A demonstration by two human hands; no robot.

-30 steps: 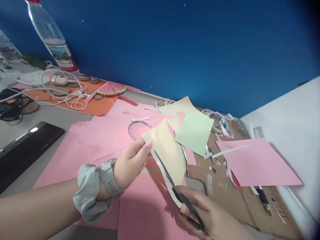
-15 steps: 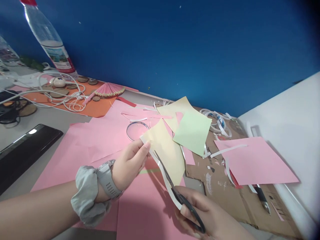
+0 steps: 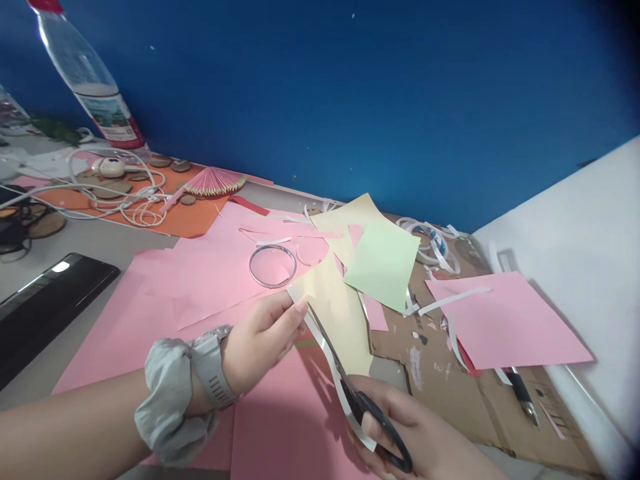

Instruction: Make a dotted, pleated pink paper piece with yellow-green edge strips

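My left hand (image 3: 260, 337), with a grey watch and a grey scrunchie on the wrist, pinches the left corner of a pale yellow paper sheet (image 3: 337, 310) held above the desk. My right hand (image 3: 425, 440) grips black-handled scissors (image 3: 360, 400) at the bottom of the view. Their blades run up along the sheet's left edge. A thin white strip (image 3: 345, 400) curls off that edge beside the blades. Large pink sheets (image 3: 200, 280) lie under both hands.
A clear ring (image 3: 273, 265), a light green sheet (image 3: 383, 263) and another yellow sheet (image 3: 350, 217) lie beyond. A pink sheet (image 3: 505, 327) and a pen (image 3: 523, 397) rest on cardboard (image 3: 450, 380) at right. A bottle (image 3: 85, 80), white cables (image 3: 130, 193), a paper fan (image 3: 213, 181) and a black keyboard (image 3: 45, 303) are at left.
The yellow sheet and my left hand have shifted slightly down and right. The scissors sit a little further along the edge, and the ring is now uncovered.
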